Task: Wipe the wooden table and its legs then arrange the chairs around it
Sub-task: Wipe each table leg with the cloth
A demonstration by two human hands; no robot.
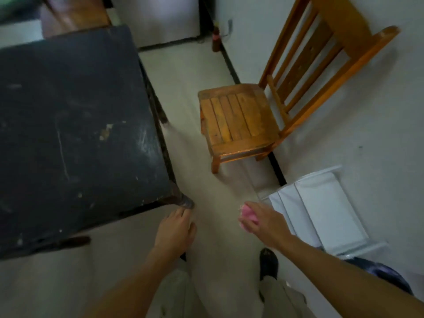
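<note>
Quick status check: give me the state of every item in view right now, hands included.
Table: upright, top bare, scuffed and chipped.
Chair: upright, seat bare, standing apart from the table by the wall.
Cloth: pink, bunched in the right hand.
Left hand: open, fingertips at the table's near corner.
Right hand: shut on the cloth, off the table.

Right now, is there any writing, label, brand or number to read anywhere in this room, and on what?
None can be read.
Bottle by the wall: a band that may be a label, too blurred to read.
Table, chair, pink cloth, white appliance: no text visible.
</note>
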